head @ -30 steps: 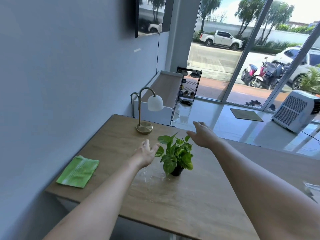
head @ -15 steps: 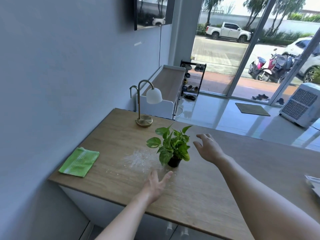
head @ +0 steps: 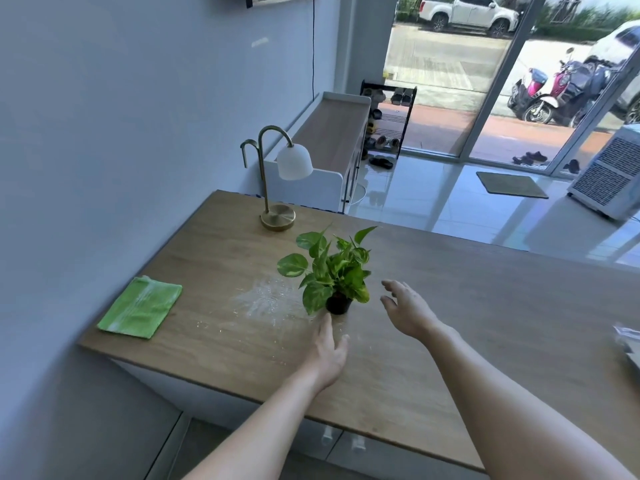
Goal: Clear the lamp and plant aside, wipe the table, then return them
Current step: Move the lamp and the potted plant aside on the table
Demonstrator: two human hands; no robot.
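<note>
Potted plant: we find the pothos (head: pixel 330 271) upright in its small black pot (head: pixel 338 304), standing mid-table, near the front edge and well apart from the lamp.
Left hand: our left hand (head: pixel 327 351) lies low over the wood with fingers loosely extended, the tips just short of the pot's near side; it holds nothing.
Right hand: our right hand (head: pixel 407 308) hovers beside the pot on its right, fingers spread and slightly curled, also empty.
Step in hand: we judge it to be taking up the plant to clear it aside.
Method advised: we close both hands on the pot, below the leaves, and lift straight up before carrying it off the soiled patch.
Residue: white powdery spill (head: pixel 266 301) lies just left of the pot.
Lamp: brass desk lamp (head: pixel 277 181) stands at the far-left corner of the table (head: pixel 485 306), untouched.
Cloth: green cloth (head: pixel 140 307) lies folded at the left edge.
</note>
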